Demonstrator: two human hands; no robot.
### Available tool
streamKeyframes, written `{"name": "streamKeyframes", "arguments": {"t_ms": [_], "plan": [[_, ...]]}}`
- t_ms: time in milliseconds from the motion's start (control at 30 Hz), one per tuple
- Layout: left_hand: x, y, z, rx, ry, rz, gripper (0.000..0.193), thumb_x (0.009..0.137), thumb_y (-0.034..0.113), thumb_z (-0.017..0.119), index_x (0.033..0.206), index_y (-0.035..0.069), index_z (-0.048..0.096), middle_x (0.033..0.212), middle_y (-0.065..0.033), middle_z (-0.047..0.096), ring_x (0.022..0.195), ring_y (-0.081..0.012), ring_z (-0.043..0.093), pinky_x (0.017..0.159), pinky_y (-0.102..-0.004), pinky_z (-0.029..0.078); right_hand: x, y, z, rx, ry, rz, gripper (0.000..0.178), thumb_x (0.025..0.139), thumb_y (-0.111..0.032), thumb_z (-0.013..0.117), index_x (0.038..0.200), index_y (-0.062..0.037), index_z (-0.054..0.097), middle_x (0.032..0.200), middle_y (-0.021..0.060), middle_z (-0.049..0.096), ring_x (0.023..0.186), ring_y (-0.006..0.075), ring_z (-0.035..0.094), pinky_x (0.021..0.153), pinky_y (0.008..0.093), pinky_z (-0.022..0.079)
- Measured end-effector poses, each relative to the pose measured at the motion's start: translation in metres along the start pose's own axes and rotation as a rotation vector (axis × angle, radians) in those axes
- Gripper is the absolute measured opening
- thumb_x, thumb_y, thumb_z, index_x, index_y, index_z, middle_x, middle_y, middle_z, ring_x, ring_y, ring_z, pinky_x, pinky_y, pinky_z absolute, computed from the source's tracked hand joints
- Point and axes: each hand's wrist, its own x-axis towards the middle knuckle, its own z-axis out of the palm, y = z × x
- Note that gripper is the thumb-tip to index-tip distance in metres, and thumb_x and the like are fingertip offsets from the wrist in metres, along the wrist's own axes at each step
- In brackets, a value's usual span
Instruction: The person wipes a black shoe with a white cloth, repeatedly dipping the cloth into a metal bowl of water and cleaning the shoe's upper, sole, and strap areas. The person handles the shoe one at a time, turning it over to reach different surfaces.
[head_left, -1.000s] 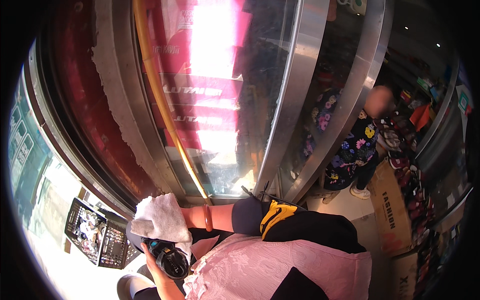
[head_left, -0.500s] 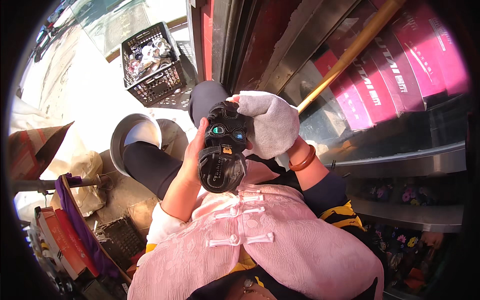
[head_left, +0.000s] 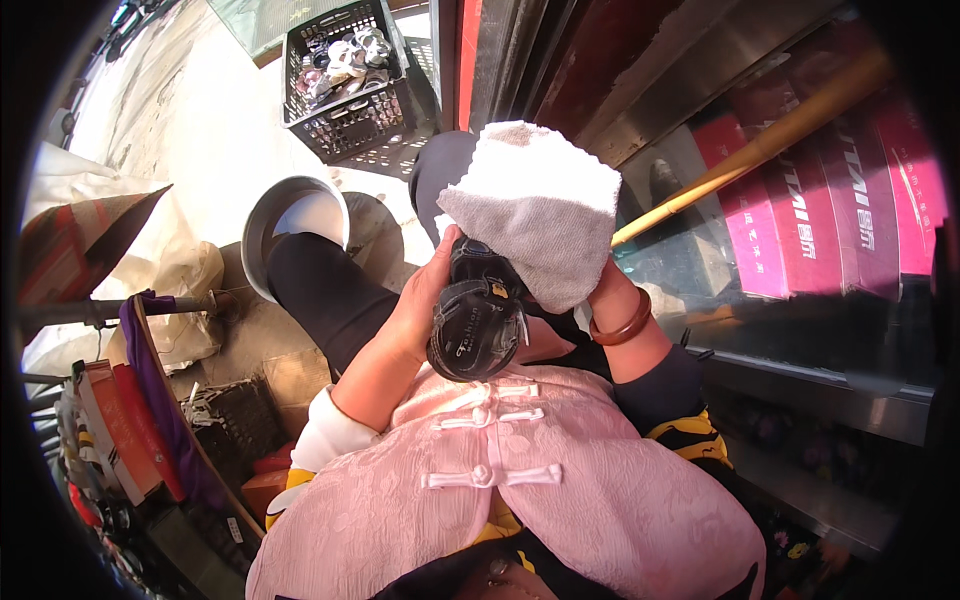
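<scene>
1. The left hand [head_left: 428, 288] grips the side of a black sandal [head_left: 475, 325], held between both hands.
2. A grey cloth [head_left: 545, 225] covers the right hand [head_left: 606, 284]; its grip cannot be told.
3. A metal basin [head_left: 258, 228] sits beyond the left hand, leftward.
4. A black crate [head_left: 362, 128] stands farther ahead.

The floppy grey-and-white cloth [head_left: 545, 215] looks soft, matt and fuzzy. The black strappy shoe [head_left: 470, 332] looks smooth and a bit shiny inside. The round brown bangle [head_left: 628, 318] is smooth and glossy. The pink cloth vest [head_left: 610, 470] is bumpy and crinkly. The round grey bowl [head_left: 257, 240] looks like metal, the boxy black crate [head_left: 362, 126] like plastic, the long yellow pole [head_left: 745, 162] like smooth wood.
</scene>
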Motion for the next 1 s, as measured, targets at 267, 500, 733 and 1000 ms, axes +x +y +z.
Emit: {"name": "streamKeyframes", "arguments": {"t_ms": [267, 500, 733, 1000], "plan": [[0.006, -0.006, -0.024, -0.417, -0.533, -0.180, 0.069, 0.102, 0.055, 0.026, 0.131, -0.004, 0.048, 0.103, -0.0313, 0.064, 0.080, -0.0313, 0.070, 0.067, -0.0386, 0.060, 0.016, 0.011, 0.002, -0.055, -0.059, -0.025, 0.064, 0.050, -0.012, 0.078, 0.113, -0.0059, 0.064, 0.107, 0.0123, 0.066, 0.097, 0.0328, 0.063, 0.089, 0.0392, 0.049], [0.015, -0.002, -0.027, -0.422, -0.407, -0.193, 0.067, 0.098, 0.061, 0.031, 0.132, 0.006, 0.049, 0.110, -0.0349, 0.058, 0.077, -0.0384, 0.066, 0.058, -0.0439, 0.059, 0.019, 0.021, 0.009, -0.072, -0.038, -0.151, 0.054, 0.062, -0.016, 0.072, 0.114, -0.0033, 0.064, 0.121, 0.0171, 0.062, 0.115, 0.0374, 0.058, 0.096, 0.0403, 0.047], [0.006, -0.001, -0.007, 0.253, -0.091, 0.147, 0.064, 0.102, 0.053, 0.034, 0.116, -0.004, 0.059, 0.099, -0.0119, 0.068, 0.083, -0.0141, 0.066, 0.078, -0.0239, 0.051, -0.002, 0.030, 0.052, 0.598, 0.012, 0.135, 0.044, 0.082, -0.016, 0.065, 0.126, -0.0099, 0.060, 0.125, 0.0078, 0.061, 0.116, 0.0279, 0.057, 0.099, 0.0397, 0.042], [0.012, 0.002, -0.019, -0.501, -0.585, -0.049, 0.073, 0.099, 0.062, 0.028, 0.131, -0.001, 0.048, 0.101, -0.0275, 0.063, 0.069, -0.0327, 0.066, 0.061, -0.0382, 0.058, 0.018, 0.023, 0.023, 0.160, -0.038, 0.084, 0.052, 0.078, -0.016, 0.070, 0.125, -0.0004, 0.053, 0.121, 0.0123, 0.059, 0.112, 0.0282, 0.058, 0.101, 0.0386, 0.044]]}}
